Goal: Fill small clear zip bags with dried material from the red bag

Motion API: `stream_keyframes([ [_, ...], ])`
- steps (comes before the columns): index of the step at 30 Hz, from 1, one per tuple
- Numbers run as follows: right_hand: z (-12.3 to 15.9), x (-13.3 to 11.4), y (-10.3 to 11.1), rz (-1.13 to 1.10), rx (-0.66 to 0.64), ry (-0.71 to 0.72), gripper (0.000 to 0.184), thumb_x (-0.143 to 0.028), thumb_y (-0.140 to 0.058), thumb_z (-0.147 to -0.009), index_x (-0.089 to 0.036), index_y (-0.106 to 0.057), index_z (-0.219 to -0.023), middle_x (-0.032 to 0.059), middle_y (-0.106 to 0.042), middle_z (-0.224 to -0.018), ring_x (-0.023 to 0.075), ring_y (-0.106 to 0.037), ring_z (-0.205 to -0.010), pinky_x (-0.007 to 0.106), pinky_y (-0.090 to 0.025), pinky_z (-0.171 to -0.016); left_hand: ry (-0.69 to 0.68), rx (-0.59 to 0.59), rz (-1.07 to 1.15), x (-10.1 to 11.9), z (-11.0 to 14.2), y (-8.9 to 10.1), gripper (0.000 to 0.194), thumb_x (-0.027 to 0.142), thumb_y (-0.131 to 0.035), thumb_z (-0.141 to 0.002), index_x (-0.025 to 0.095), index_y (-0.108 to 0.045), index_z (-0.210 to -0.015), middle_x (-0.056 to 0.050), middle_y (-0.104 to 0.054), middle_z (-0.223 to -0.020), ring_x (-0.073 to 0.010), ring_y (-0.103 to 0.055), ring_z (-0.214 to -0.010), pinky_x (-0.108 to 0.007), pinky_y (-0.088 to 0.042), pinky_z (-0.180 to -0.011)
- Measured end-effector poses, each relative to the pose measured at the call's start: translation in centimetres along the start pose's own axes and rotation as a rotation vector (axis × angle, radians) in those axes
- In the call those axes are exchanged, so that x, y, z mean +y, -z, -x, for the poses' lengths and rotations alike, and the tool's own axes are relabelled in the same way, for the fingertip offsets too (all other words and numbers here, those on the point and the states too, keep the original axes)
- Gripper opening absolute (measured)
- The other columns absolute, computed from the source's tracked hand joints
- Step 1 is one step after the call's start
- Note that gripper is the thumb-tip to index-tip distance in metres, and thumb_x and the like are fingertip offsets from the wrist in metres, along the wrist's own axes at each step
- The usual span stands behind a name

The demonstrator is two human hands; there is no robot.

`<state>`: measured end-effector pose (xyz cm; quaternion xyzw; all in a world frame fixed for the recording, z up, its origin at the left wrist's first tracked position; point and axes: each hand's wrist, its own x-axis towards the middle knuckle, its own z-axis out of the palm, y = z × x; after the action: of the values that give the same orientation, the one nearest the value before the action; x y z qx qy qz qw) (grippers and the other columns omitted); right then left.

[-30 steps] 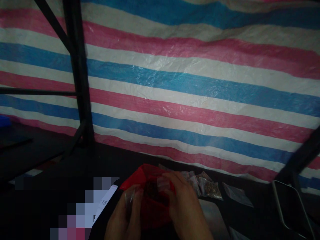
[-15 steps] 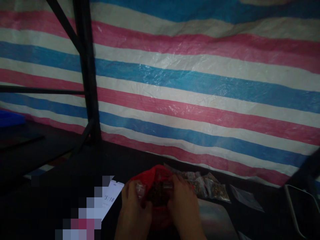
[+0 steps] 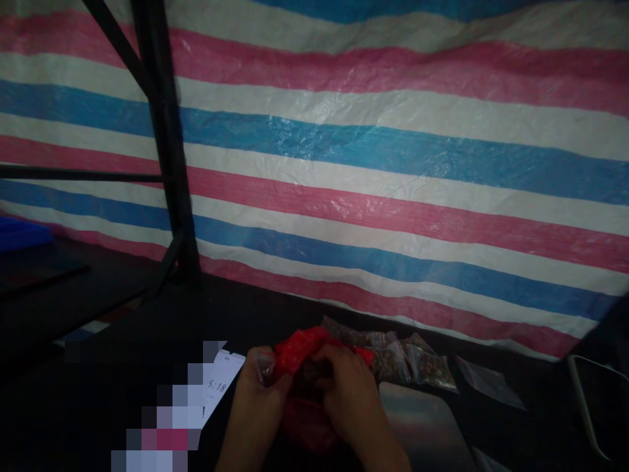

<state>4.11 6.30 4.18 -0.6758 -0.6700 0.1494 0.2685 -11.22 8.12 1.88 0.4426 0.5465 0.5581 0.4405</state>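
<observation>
Blue is shown by an object (image 3: pixel 24 234) at the far left, cut off by the edge of the view. Beside it a black metal frame (image 3: pixel 170 151) is seen, its upright joined by a slanting brace and a horizontal bar. Behind everything, across the whole width, a plastic sheet (image 3: pixel 344 160) is hung, striped in pink, white and blue and creased in places. Below it the dark table (image 3: pixel 246 305) is only dimly lit. Toward the lower left a pale screen (image 3: pixel 225 379) is partly covered by blurred blocks; the digits 5:18 can be read on it.

Just right of that, a small piece of clear plastic (image 3: pixel 264 366) is pinched by the left hand (image 3: pixel 259 396), which is placed against the rim of a red bag (image 3: pixel 302 344). The bag is stood on the table between the two hands, its mouth opened and dark contents dimly seen inside. Over its right side the right hand (image 3: pixel 351 387) is held with fingers bent into the mouth; whether anything is grasped by them cannot be told.

Farther right, filled clear packets (image 3: pixel 433 367) are laid in a cluster, with a silvery plate (image 3: pixel 422 419) nearer the viewer. Beyond them a flat clear bag (image 3: pixel 490 382) is laid, and at the right edge a pale-rimmed dark object (image 3: pixel 584 406) is partly shown.
</observation>
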Motion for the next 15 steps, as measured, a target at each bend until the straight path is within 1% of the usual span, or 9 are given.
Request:
stream_keyframes([
  [3,0.3,0.6,-0.1,-0.134,-0.004,-0.014,0.039,0.0,-0.062,-0.075,-0.025,-0.077,-0.101,0.004,-0.081,-0.11,0.0261,-0.074,-0.11,0.036,-0.052,-0.097,0.028,0.012,0.037,0.4,0.0,0.0,0.025,0.038,-0.062,-0.063,0.024,-0.056,-0.083,0.004,-0.064,-0.067,-0.0204,-0.065,-0.062,-0.034,-0.055,-0.057],
  [5,0.3,0.9,-0.1,-0.247,-0.012,-0.016,0.035,-0.002,-0.062,-0.076,-0.024,-0.076,-0.099,0.0037,-0.082,-0.106,0.0249,-0.075,-0.107,0.034,-0.054,-0.094,0.009,0.013,0.052,0.6,0.1,-0.1,0.026,0.037,-0.064,-0.06,0.025,-0.055,-0.081,0.005,-0.063,-0.066,-0.0199,-0.065,-0.062,-0.033,-0.055,-0.057],
  [7,0.3,1.1,0.0,-0.373,-0.022,-0.014,0.033,-0.002,-0.06,-0.076,-0.022,-0.074,-0.099,0.0041,-0.082,-0.105,0.0241,-0.076,-0.106,0.034,-0.055,-0.094,-0.026,0.01,0.06,0.7,0.3,-0.4,0.03,0.034,-0.066,-0.056,0.025,-0.055,-0.083,0.005,-0.065,-0.069,-0.0205,-0.067,-0.066,-0.034,-0.057,-0.062],
  [9,0.3,1.3,0.1,-0.503,-0.044,-0.008,0.033,-0.002,-0.059,-0.077,-0.02,-0.074,-0.1,0.0056,-0.082,-0.107,0.024,-0.076,-0.107,0.035,-0.055,-0.097,-0.055,0.003,0.067,0.6,0.4,-0.5,0.038,0.033,-0.069,-0.057,0.025,-0.058,-0.092,0.002,-0.07,-0.08,-0.0231,-0.071,-0.075,-0.036,-0.06,-0.069],
  [11,0.3,1.5,0.5,-0.609,-0.068,-0.001,0.033,-0.003,-0.058,-0.078,-0.019,-0.073,-0.103,0.007,-0.081,-0.109,0.0239,-0.076,-0.109,0.036,-0.055,-0.099,-0.083,-0.024,0.059,0.3,0.5,-0.4,0.044,0.037,-0.074,-0.063,0.023,-0.061,-0.102,-0.003,-0.075,-0.095,-0.0272,-0.075,-0.09,-0.039,-0.062,-0.078],
  [13,0.4,1.6,1.1,-0.665,-0.096,0.023,0.035,-0.003,-0.057,-0.079,-0.018,-0.072,-0.106,0.0071,-0.081,-0.11,0.0232,-0.076,-0.11,0.036,-0.055,-0.101,-0.11,-0.057,0.042,-0.2,0.4,-0.2,0.045,0.043,-0.077,-0.069,0.021,-0.064,-0.107,-0.009,-0.077,-0.107,-0.031,-0.075,-0.103,-0.043,-0.062,-0.086],
  [15,0.6,1.4,1.9,-0.678,-0.092,0.059,0.037,-0.003,-0.057,-0.08,-0.019,-0.073,-0.108,0.006,-0.081,-0.112,0.0223,-0.076,-0.11,0.036,-0.055,-0.102,-0.142,-0.08,0.021,-0.9,0.2,0.1,0.043,0.045,-0.076,-0.075,0.021,-0.067,-0.109,-0.011,-0.077,-0.115,-0.0326,-0.074,-0.109,-0.044,-0.062,-0.091],
])
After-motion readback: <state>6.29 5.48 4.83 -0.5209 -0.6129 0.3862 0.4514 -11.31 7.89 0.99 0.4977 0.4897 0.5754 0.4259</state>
